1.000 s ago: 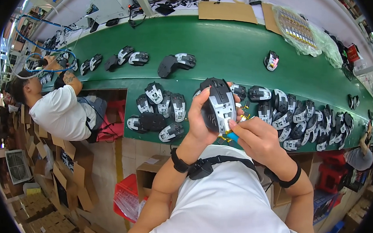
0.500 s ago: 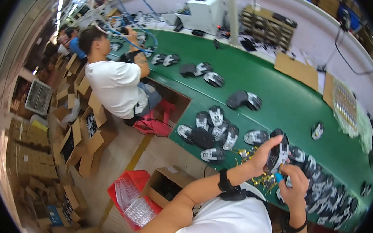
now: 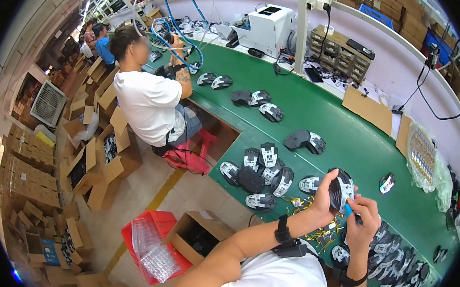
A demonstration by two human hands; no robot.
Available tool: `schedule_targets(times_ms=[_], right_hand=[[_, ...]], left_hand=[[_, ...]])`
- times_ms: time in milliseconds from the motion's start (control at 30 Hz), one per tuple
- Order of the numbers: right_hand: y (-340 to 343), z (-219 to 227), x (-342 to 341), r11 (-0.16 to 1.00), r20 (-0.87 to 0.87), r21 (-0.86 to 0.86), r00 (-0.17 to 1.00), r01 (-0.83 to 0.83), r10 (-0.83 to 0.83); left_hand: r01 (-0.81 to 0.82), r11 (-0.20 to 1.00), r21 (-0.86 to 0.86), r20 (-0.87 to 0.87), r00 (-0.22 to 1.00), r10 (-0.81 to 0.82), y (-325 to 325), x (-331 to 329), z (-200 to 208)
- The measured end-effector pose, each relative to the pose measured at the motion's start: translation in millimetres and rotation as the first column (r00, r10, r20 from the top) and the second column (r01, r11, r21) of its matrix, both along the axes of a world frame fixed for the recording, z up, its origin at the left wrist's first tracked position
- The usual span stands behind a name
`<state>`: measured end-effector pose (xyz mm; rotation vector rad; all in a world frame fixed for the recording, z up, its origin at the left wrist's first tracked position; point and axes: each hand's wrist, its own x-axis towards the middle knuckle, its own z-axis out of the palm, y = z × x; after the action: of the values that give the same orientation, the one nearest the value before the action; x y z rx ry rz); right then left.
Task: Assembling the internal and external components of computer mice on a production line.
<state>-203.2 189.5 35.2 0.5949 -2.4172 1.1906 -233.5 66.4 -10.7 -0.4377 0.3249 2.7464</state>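
My left hand (image 3: 322,199) grips a partly assembled computer mouse (image 3: 342,190), its white inner part and dark shell showing, above the green workbench (image 3: 342,146). My right hand (image 3: 364,216) is closed at the lower end of this mouse, a blue cover on one fingertip. A small dark piece shows among its fingers, too little to name. Under my hands lies a heap of small silvery parts with yellow wires (image 3: 324,236). Several similar mice (image 3: 397,262) stand crowded to the right, and another cluster (image 3: 260,169) sits to the left.
A co-worker in a white shirt (image 3: 150,100) sits on a red stool (image 3: 200,149) at the left. On the floor are a red bin (image 3: 145,217) with clear plastic packaging and open cartons (image 3: 197,232). A cardboard sheet (image 3: 368,111) and a plastic-wrapped tray (image 3: 421,157) lie along the back.
The view has shifted, so the bench appears lower and larger. My left hand still holds the mouse, now turned slightly, and my right hand stays close against it.
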Motion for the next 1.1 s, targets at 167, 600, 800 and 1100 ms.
schedule_targets(times_ms=[167,600,800,1100], right_hand=[[1,4,5,0.957,0.003,0.284,0.998,-0.068,0.069],[23,-27,-3,0.956,-0.026,0.271,0.992,-0.115,0.127],[30,-37,-18,0.577,0.576,-0.771,0.683,0.27,0.45],[28,-39,-21,0.459,0.572,-0.82,0.527,0.342,0.629]], left_hand=[[0.013,1.0,0.017,0.027,1.0,-0.014,-4,-19,-12],[0.111,0.992,-0.056,-0.142,0.983,-0.118,-2,-44,-14],[-0.058,0.973,-0.223,-0.495,0.867,-0.062,6,-37,-14],[-0.049,0.97,-0.239,-0.567,0.817,-0.099,11,-36,-17]])
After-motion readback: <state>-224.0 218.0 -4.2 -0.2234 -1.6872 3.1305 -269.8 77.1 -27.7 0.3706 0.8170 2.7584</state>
